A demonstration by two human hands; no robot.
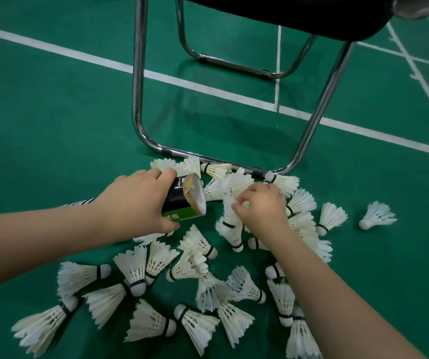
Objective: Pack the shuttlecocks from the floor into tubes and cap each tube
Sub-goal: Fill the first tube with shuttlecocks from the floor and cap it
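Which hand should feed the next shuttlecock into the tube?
Right. The left hand is occupied gripping the tube, while the right hand pinches a shuttlecock just beside the tube's open mouth.

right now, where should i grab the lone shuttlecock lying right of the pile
Pinch the lone shuttlecock at its cork, coming in from the lower left. It lies on its side with the round cork pointing that way, and the delicate-looking feather skirt flares away to the upper right.
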